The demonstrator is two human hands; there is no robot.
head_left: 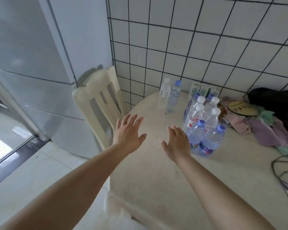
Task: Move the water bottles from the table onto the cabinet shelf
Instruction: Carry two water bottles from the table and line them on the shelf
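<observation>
Both hands are spread flat, fingers straight, holding nothing: the left hand (128,133) hovers over the round cream bench (156,180) at its left edge, the right hand (177,141) just beside a cluster of eight clear plastic water bottles (202,123), white and blue capped, standing upright. Bare benchtop lies between the hands. Two more clear bottles (169,97) stand apart near the tiled wall (206,47). A cream plastic chair (98,103) adjoins the bench's left edge.

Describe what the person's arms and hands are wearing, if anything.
Nothing shows on either arm. The left hand and right hand are bare: no gloves, rings, watch or bracelet in view. Both forearms are uncovered up to the picture's lower edge, so no sleeve is visible.
</observation>
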